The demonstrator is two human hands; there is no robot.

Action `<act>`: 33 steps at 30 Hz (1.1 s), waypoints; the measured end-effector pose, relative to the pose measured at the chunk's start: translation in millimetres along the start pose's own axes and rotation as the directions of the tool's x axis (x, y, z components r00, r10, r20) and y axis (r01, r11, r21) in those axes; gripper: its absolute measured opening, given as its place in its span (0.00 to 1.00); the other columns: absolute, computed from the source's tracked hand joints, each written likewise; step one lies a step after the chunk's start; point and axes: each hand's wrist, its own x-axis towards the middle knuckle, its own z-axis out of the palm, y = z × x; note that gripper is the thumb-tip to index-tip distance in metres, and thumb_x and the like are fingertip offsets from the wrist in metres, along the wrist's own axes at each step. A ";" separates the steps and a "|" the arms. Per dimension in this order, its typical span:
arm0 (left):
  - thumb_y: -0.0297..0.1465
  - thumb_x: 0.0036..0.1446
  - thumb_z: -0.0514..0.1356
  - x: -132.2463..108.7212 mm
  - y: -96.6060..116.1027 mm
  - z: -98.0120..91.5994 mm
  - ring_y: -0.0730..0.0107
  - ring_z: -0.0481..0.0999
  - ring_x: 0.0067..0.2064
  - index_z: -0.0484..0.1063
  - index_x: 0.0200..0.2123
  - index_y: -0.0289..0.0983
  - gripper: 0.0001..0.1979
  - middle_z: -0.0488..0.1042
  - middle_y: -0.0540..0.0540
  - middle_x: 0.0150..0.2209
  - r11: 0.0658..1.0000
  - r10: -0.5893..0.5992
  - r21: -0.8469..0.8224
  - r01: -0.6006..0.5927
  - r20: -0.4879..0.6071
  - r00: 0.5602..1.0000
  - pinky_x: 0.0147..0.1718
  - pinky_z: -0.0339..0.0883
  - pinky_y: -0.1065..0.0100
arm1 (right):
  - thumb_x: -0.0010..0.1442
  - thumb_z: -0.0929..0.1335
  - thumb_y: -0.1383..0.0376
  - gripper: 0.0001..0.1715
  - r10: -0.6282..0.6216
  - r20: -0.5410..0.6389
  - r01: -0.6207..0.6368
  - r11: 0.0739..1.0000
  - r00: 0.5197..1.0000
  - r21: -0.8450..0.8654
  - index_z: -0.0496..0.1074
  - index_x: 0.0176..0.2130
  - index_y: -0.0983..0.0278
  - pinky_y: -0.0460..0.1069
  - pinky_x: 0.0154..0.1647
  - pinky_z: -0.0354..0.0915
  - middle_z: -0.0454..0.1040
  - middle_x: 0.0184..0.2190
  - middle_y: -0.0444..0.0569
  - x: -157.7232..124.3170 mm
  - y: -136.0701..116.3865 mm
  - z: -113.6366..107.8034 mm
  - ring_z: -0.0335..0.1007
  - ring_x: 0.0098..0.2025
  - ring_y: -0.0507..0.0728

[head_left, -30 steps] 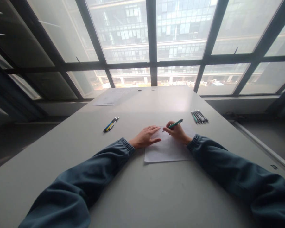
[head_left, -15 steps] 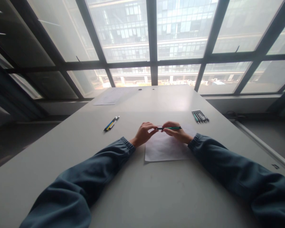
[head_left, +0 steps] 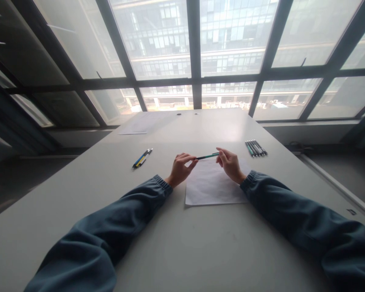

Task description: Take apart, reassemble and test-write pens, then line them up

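Note:
A slim green-and-black pen [head_left: 207, 156] is held level above a sheet of white paper [head_left: 214, 188]. Thumb and fingertips of my left hand [head_left: 181, 168] pinch its dark left end. At the other end, by the clip, the thumb and index finger of my right hand [head_left: 230, 164] close on the pen's green end, with the remaining fingers loosely curled. The tip inside the right fingers is hidden. Beneath both hands, the paper lies flat on the white table [head_left: 170, 243].
To the left lie a few pens [head_left: 142, 158], with blue and yellow among them. Several pens [head_left: 256, 148] form a neat row on the right. More paper [head_left: 135, 125] rests at the far left, by the windows [head_left: 164, 40].
My right hand has shifted from gripping the pen's middle to its right end, uncovering the barrel. The pen has risen slightly and tilts up to the right; my left hand moved a little left.

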 end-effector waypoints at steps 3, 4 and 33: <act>0.39 0.64 0.61 -0.4 -2.6 -0.9 0.62 0.78 0.38 0.80 0.36 0.40 0.11 0.81 0.46 0.33 1.000 -0.030 -0.008 0.030 0.010 0.999 0.45 0.68 0.57 | 0.65 0.64 0.46 0.36 0.013 0.037 -0.012 1.000 0.999 -0.003 0.68 0.60 0.69 0.47 0.20 0.58 0.73 0.24 0.44 0.2 2.8 0.4 0.58 0.19 0.49; 0.40 0.64 0.61 -0.6 -3.8 -1.0 0.62 0.78 0.38 0.80 0.36 0.40 0.11 0.81 0.46 0.33 0.999 -0.039 -0.012 0.039 0.008 0.999 0.45 0.69 0.56 | 0.65 0.64 0.46 0.38 0.013 0.056 -0.013 1.000 0.998 0.005 0.66 0.62 0.69 0.47 0.20 0.58 0.74 0.25 0.44 0.6 4.1 0.5 0.59 0.19 0.49; 0.34 0.66 0.58 2.7 -20.3 1.0 0.64 0.77 0.43 0.70 0.52 0.40 0.13 0.78 0.46 0.41 0.992 -0.114 -0.061 0.109 -0.082 0.990 0.49 0.69 0.58 | 0.65 0.67 0.67 0.11 -0.313 0.287 0.423 0.596 0.905 -0.683 0.80 0.43 0.63 0.55 0.44 0.65 0.76 0.37 0.55 35.4 -16.9 -51.5 0.69 0.42 0.62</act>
